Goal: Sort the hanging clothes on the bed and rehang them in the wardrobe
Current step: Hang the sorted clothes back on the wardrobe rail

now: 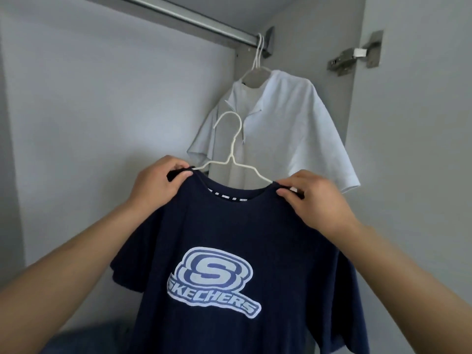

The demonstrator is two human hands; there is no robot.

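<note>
Far left: smooth, matte pale-grey wardrobe wall (76, 111), flat and bare. Left hand (158, 182) pinched shut on the left shoulder of a navy T-shirt (229, 226), soft knit, with a large pale-blue and white printed logo across the chest. Poking from the neckline, a thin white wire hanger (231, 152), hook curved and free in the air, well below the rail. Overhead, a brushed metal rail (204, 20) running diagonally to a bracket. Hung at its right end on similar white hangers, a white short-sleeved shirt (288, 129), crisp woven cloth, collar open. Right hand (314, 198) clamped on the navy shirt's right shoulder. Far right: metal hinge (357, 56) on the grey door panel.
</note>
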